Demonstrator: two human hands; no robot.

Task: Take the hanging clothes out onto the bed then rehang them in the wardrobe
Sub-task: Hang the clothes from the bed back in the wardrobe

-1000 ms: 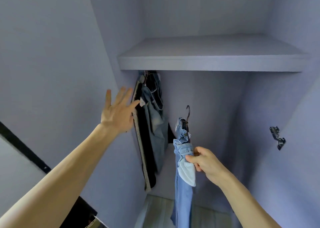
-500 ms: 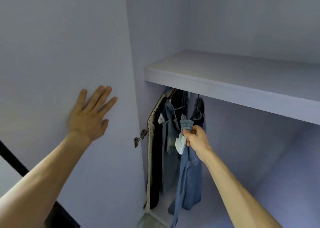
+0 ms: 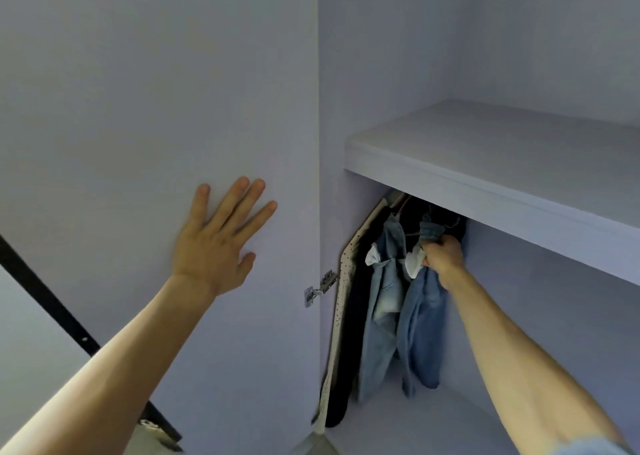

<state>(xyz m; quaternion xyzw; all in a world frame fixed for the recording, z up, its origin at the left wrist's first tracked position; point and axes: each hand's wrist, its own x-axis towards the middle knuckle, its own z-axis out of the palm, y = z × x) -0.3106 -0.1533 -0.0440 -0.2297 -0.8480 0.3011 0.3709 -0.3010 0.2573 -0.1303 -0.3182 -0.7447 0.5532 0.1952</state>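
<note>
Head view: the left hand (image 3: 214, 246) is lying flat, fingers spread, against the wardrobe door (image 3: 156, 108). The right hand (image 3: 445, 255) is gripping the jeans (image 3: 420, 330) at their top, under the shelf (image 3: 485, 177), beside the other hanging clothes (image 3: 381, 298).

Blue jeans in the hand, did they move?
Yes. The blue jeans, gripped by the right hand, went up close under the shelf, beside the hanging clothes.

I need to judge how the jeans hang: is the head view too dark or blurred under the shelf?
Head view: deep shadow under the shelf hides whatever the blue jeans hang from, above the right hand gripping them; the left hand, flat on the wardrobe door, is slightly motion-blurred; door and shelf top are evenly lit, no glare.
</note>
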